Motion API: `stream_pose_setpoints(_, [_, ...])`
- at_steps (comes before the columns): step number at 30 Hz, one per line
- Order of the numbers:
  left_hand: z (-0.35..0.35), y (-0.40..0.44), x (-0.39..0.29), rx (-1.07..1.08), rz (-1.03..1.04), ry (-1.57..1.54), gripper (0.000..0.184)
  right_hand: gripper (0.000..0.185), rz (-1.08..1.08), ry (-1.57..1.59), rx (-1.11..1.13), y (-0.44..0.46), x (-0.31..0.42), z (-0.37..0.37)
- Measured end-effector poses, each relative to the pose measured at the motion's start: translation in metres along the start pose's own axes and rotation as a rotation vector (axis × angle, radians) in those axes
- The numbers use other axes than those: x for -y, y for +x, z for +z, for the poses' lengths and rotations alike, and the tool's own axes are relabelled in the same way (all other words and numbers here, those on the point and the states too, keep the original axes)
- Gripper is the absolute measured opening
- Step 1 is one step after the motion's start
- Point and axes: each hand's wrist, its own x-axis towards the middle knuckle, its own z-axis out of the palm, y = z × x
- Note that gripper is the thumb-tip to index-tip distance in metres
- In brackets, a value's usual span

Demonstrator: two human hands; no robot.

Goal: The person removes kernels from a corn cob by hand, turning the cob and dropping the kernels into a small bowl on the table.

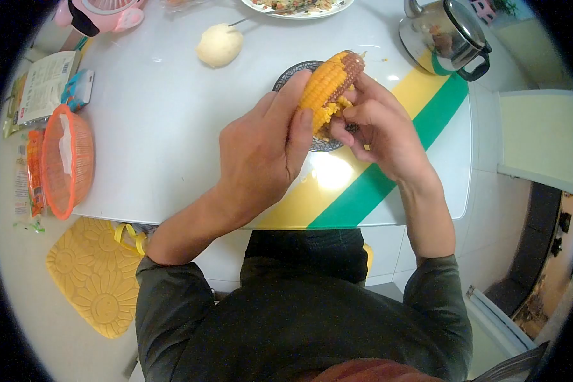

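My left hand [264,143] is closed around a yellow corn cob [325,83], which tilts up to the right. Part of the cob, along its right side and upper end, is stripped down to reddish brown. Against its lower right side, my right hand [385,124] has its fingers curled, with thumb and fingertips closed on loose yellow kernels [328,113]. Underneath both hands is a dark patterned bowl [286,75], mostly hidden by the cob and hands. What lies inside the bowl is hardly visible.
A peeled pale round fruit [219,46] with a utensil in it lies on the white table [153,140]. Behind it is a plate of food [321,14]. A steel kettle [449,38] stands back right. An orange basket [67,162] and food packets [48,86] sit left.
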Motion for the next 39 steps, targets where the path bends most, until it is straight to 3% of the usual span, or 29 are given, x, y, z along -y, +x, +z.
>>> stream_pose_setpoints(26, [-0.001,0.0,-0.001,0.026,-0.064,-0.079,0.038,0.037,-0.091,-0.142,0.021,0.006,-0.01,-0.002])
stream_pose_setpoints(32, [-0.002,0.001,0.001,0.022,-0.066,-0.095,0.037,0.033,-0.045,0.113,-0.007,0.002,0.001,0.005])
stream_pose_setpoints(39, [-0.002,0.001,-0.001,0.02,-0.065,-0.063,0.039,0.031,-0.053,-0.073,0.029,0.004,-0.004,0.0])
